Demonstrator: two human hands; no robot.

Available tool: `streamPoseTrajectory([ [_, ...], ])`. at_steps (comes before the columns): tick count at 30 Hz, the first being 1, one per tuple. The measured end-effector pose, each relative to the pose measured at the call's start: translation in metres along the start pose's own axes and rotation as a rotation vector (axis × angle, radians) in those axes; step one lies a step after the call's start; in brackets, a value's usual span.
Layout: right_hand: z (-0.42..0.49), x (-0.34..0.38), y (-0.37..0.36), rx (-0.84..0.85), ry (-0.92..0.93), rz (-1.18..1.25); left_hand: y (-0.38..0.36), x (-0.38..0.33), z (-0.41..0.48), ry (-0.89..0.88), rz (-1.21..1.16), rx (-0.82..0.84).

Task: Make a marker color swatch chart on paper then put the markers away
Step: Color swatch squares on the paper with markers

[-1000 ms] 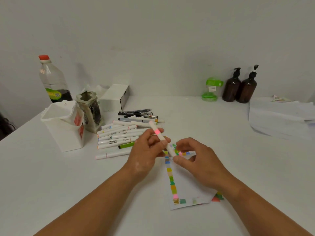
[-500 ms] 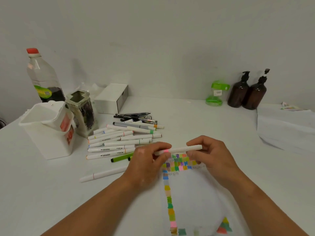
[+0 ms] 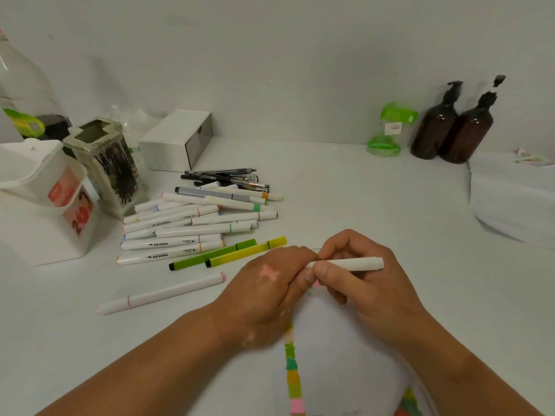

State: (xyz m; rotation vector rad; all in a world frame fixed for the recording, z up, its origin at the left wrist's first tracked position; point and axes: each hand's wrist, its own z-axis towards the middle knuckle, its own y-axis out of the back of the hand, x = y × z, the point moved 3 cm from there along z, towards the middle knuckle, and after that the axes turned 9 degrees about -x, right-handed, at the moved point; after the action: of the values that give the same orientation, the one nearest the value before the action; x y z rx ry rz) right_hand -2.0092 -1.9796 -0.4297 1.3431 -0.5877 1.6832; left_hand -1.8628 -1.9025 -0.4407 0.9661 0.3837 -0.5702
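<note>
- Just beyond the left hand point(image 3: 267, 283), the way is being barred by two green markers point(image 3: 228, 254) and the marker pile point(image 3: 186, 226) behind them.
- To its left, the path is being crossed by a lone marker point(image 3: 162, 292); farther left it is being closed off by a white bin point(image 3: 45, 205) and a pen holder point(image 3: 111, 163).
- Right of the right hand point(image 3: 360, 283), bare table point(image 3: 435, 235) is being left open as far as the stacked paper point(image 3: 510, 199).

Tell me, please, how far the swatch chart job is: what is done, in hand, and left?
Done: a column of color swatches runs down the paper. In hand: the right hand and left hand hold one white marker over it, probably for another swatch. Left: the marker pile lies loose beside the white bin, so putting away looks not yet begun.
</note>
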Motion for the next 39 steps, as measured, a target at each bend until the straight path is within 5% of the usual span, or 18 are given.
streamPoseTrajectory([
  [14, -0.009, 0.002, -0.002, 0.034, -0.062, 0.061, 0.002, -0.008, -0.006, 0.015, 0.038, 0.061],
  [21, 0.001, -0.008, 0.030, -0.266, -0.239, 0.258, 0.006, 0.008, -0.012, 0.124, 0.259, 0.192],
  [28, 0.001, -0.007, 0.024, -0.095, -0.190, 0.047, 0.001, 0.016, -0.012, 0.131, 0.373, 0.181],
  [39, -0.002, -0.018, 0.007, -0.046, -0.191, -0.378, -0.001, 0.019, -0.012, 0.152, 0.399, 0.184],
])
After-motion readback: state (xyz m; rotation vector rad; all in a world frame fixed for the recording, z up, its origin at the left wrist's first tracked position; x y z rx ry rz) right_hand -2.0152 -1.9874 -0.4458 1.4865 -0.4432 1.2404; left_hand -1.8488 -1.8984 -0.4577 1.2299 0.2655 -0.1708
